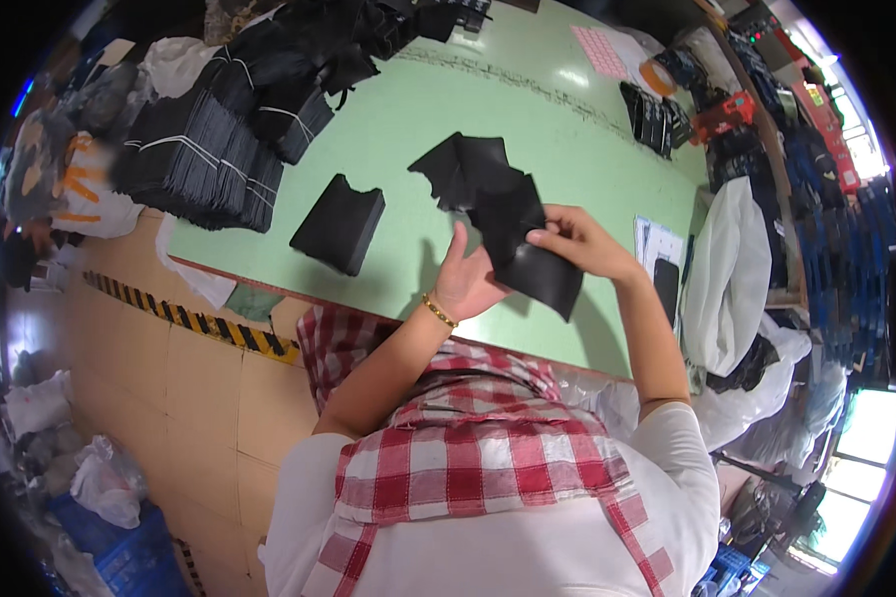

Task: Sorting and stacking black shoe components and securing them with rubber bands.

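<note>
Right hand (577,242) pinching black cut piece (528,254) by top edge | left hand (465,282) open, palm bracing underneath | over green table (388,159) | loose pieces (463,169) behind, small stack (338,224) leftward

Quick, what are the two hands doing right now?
Left hand: open, palm under the black sheet, steadying it.
Right hand: fingers shut, pinching the same black sheet at its upper edge.
</note>
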`<state>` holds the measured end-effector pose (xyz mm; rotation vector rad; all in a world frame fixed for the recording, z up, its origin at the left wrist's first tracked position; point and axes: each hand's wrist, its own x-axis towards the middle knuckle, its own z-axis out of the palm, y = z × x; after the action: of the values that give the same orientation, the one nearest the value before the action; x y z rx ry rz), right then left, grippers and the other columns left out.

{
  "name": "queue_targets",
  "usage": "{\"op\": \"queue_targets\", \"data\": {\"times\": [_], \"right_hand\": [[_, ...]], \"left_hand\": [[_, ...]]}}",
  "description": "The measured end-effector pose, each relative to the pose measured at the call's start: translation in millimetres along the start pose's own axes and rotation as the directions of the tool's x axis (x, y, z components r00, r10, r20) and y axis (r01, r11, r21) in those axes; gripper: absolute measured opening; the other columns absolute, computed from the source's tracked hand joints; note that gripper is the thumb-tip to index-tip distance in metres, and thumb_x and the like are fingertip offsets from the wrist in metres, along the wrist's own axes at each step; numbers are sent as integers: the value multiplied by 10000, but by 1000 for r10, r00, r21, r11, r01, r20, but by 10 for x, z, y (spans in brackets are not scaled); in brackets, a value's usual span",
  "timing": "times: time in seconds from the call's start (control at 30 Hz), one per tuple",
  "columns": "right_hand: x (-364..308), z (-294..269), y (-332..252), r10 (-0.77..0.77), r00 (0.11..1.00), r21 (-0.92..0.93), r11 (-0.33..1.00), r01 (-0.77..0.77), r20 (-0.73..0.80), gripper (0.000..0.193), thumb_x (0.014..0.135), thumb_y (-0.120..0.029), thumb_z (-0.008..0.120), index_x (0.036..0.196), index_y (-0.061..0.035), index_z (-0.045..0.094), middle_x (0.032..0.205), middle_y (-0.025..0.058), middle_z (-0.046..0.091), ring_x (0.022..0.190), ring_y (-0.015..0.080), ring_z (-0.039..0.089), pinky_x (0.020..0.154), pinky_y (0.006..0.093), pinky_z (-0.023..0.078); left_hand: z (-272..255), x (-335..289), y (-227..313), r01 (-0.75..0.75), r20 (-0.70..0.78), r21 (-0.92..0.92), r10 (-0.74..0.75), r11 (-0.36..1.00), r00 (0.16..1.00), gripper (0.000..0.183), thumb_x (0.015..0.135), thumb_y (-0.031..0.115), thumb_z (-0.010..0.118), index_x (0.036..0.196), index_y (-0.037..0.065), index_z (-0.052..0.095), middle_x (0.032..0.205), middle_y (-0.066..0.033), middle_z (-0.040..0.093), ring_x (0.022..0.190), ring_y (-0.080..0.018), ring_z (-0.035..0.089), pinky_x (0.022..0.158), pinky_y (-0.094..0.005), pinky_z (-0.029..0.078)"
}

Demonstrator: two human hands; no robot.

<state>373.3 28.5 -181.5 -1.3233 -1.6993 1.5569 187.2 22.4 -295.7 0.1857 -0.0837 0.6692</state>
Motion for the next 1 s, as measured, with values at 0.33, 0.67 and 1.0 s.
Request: {"op": "queue_targets", "data": {"times": [0.33, 0.67, 1.0], "right_hand": [[-443, 322, 690, 14, 909, -164, 982, -91, -416, 176, 850, -94, 636, 969, 27, 590, 676, 57, 603, 618, 76, 523, 565, 252, 417], [-229, 505, 193, 32, 910, 205, 977, 59, -414, 132, 903, -109, 606, 957, 10, 585, 685, -50, 556, 636, 7, 459, 577, 187, 364], [1119, 65, 851, -86, 761, -646, 595, -478, -643, 614, 796, -509, 661, 983, 73, 601, 824, 171, 634, 803, 297, 629, 704, 362, 492]], "left_hand": [[120, -257, -16, -51, -186, 44, 59, 998, 981, 602, 942, 586, 294, 1460, 285, 242, 1485, -161, 278, 1367, -357, 275, 1100, -559, 190], [73, -455, 46, -84, -209, -138, 54, 987, 977, 789, 795, 802, 278, 1440, 348, 280, 1447, -182, 324, 1344, -396, 288, 1036, -677, 183], [16, -563, 194, -86, -136, -120, 70, 989, 988, 774, 811, 791, 244, 1428, 327, 295, 1429, -216, 331, 1276, -419, 372, 983, -726, 229]]}}
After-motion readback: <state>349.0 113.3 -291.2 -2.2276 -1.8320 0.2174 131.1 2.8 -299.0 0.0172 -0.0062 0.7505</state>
